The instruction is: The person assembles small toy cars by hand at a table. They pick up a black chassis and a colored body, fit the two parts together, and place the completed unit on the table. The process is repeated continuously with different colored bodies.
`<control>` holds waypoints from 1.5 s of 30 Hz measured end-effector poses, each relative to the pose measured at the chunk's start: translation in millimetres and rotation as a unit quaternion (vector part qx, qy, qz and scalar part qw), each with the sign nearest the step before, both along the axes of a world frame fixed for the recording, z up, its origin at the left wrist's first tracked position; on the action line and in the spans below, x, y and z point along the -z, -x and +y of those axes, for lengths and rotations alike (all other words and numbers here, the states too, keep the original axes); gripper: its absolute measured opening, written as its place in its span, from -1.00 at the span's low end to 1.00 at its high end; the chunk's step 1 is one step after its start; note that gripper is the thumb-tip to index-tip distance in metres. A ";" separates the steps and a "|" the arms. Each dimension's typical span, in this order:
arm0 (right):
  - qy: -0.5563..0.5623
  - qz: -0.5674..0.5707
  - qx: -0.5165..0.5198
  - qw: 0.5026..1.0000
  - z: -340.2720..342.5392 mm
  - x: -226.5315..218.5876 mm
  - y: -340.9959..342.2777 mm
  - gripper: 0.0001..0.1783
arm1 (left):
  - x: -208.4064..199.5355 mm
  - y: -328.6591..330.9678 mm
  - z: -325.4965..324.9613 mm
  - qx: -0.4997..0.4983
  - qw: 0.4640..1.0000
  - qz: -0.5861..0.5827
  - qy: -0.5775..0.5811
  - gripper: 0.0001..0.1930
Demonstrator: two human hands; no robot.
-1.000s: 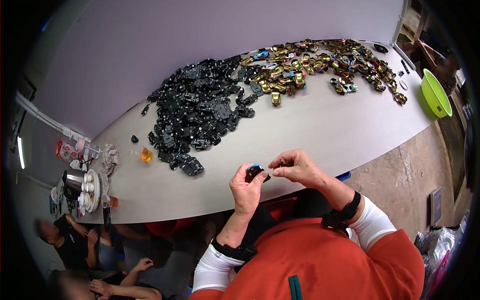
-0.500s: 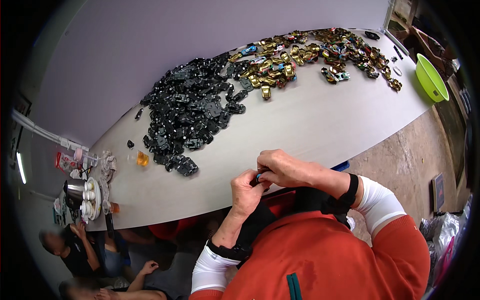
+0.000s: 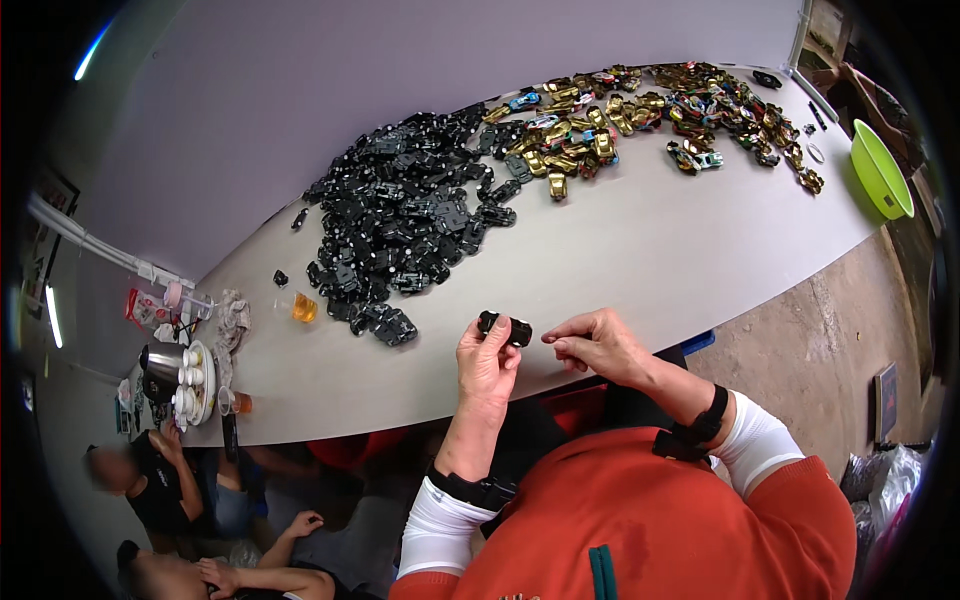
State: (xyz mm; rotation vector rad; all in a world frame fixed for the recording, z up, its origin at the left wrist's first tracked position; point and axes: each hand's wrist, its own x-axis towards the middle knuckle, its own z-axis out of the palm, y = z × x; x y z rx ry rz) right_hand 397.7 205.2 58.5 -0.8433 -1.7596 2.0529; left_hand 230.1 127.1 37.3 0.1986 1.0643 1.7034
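Note:
My left hand [image 3: 484, 370] grips a small black toy car base [image 3: 518, 331] over the near side of the table, thumb laid across it. Just right of the car base, a small gap away, is my right hand [image 3: 606, 349]. Its thumb and forefinger are drawn together, and anything between the tips is too small to make out. Ahead and to the left spreads a heap of black toy car bases [image 3: 395, 205]. Farther back lie gold and coloured toy cars [image 3: 565, 150], with a denser pile of coloured toy cars [image 3: 715, 105] to their right.
A green basin [image 3: 880, 172] stands at the table's right end. On the left are a cup of amber drink [image 3: 303, 308], a cloth [image 3: 232, 320], a tray of white cups [image 3: 208, 405] and a metal pot [image 3: 158, 372]. Two other people sit at the lower left.
My hands were together over the toy car; now they are apart. The left has raised the black car base into view, and the right has drawn off to the right.

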 end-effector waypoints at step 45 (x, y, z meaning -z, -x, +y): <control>-0.067 -0.021 -0.063 0.996 22.9 -16.7 -3.1 -0.92 | -12.2 -21.2 -12.3 0.236 0.937 0.258 0.019 -0.89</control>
